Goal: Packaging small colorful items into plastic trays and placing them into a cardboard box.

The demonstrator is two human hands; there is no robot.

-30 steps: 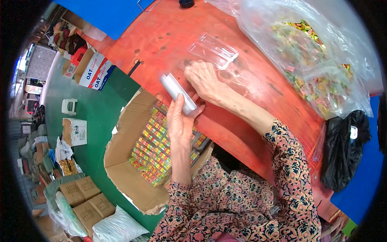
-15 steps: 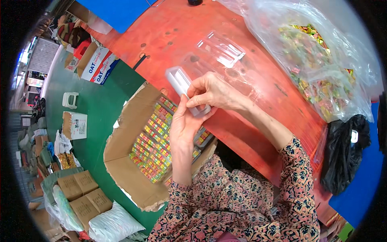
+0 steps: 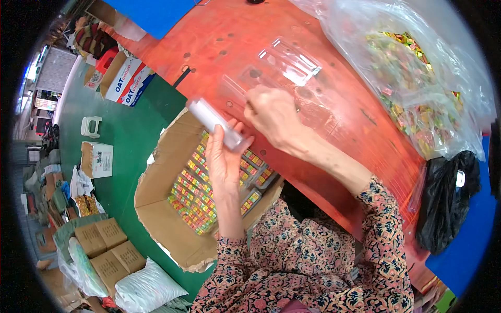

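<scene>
My left hand [image 3: 223, 159] grips a narrow, whitish translucent plastic case [image 3: 214, 121], tilted above the edge of the red table. To its right my right hand [image 3: 274, 115] is curled over the tabletop, its fingers closed at the end of a thin clear plastic tray [image 3: 235, 87]; glare and motion blur make that tray's outline faint. Another clear plastic tray [image 3: 292, 62] lies just beyond. Under my left hand stands an open cardboard box [image 3: 159, 195], with rows of small red, yellow and green wrapped pieces [image 3: 195, 195] inside.
A big clear bag [image 3: 417, 94] of shiny wrapped pieces covers the right of the red table [image 3: 209, 36]. A black plastic bag [image 3: 446, 203] hangs at its right edge. On the green floor are a white stool [image 3: 91, 127], brown cartons [image 3: 109, 255] and a white sack [image 3: 148, 287].
My left hand has moved the case left and slightly down. My right hand has come off the case and now closes at the clear tray, which has shifted left.
</scene>
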